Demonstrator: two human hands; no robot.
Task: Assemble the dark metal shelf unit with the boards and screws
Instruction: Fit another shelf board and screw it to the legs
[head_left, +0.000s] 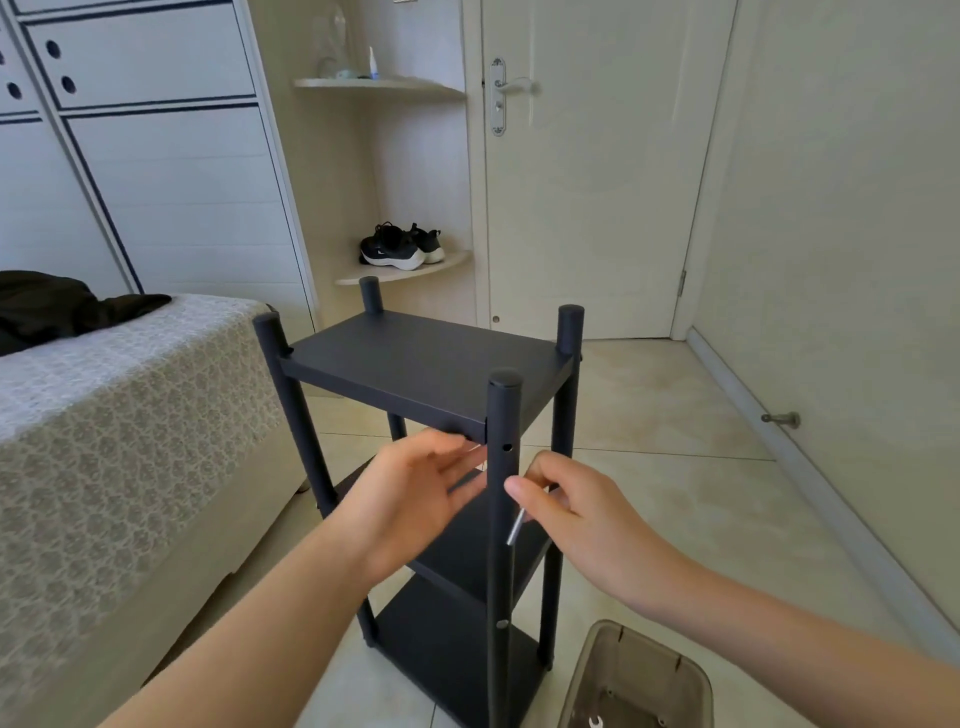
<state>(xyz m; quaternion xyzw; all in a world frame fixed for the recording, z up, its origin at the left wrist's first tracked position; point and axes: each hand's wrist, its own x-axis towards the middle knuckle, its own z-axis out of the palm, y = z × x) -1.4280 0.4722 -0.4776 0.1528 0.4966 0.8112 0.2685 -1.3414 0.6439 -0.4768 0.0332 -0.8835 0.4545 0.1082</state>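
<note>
The dark metal shelf unit (431, 364) stands upright on the tiled floor with four round posts and three boards in place. My left hand (415, 493) reaches under the front edge of the top board, fingers straight, beside the near post (501, 519). An empty screw hole (507, 447) shows in that post just below the top board. My right hand (566, 509) pinches a small silver hex key (516, 527) right of the post, its long end pointing down. A screw head (502, 623) sits lower on the same post.
A bed with a patterned cover (104, 441) lies close on the left. A clear plastic box (639, 680) holding a small wrench and screws sits on the floor at bottom right. A closed door (587, 182), corner shelves with shoes (400, 247) and a doorstop (781, 419) lie behind.
</note>
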